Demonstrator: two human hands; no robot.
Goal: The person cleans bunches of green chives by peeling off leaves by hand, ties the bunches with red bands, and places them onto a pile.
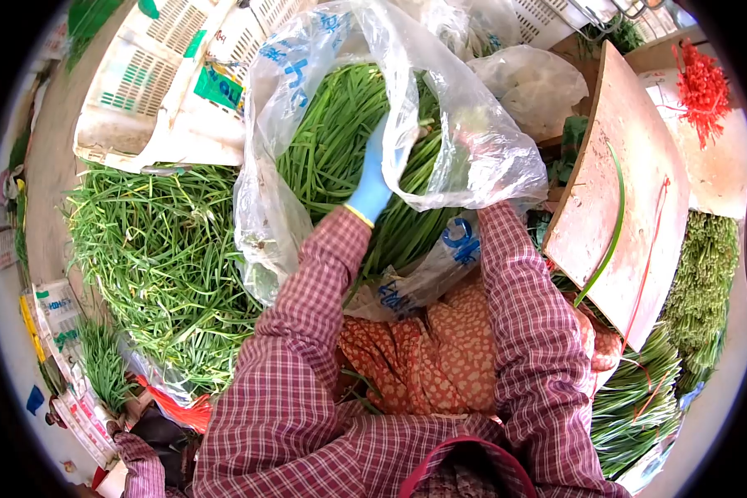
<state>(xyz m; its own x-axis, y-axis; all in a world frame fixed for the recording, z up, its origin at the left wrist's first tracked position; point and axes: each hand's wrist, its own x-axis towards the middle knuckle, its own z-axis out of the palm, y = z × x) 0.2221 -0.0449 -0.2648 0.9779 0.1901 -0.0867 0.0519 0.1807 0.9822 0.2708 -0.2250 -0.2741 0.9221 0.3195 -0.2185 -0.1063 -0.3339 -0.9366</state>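
Note:
A large clear plastic bag (266,141) with blue print stands open in front of me, with long green leafy stalks (332,124) inside. My left hand (378,170), in a light blue glove with a yellow cuff, reaches into the bag and lies on the stalks; its fingers are hidden behind a fold of plastic. My right arm reaches to the bag's right side. The crumpled plastic covers my right hand, and its fingers cannot be made out.
A big heap of loose green stalks (158,266) lies left, below white plastic crates (153,79). To the right are a tilted board (627,183), bundled stalks (639,407) and red ties (704,91). Another person's checked sleeve (141,466) shows at lower left.

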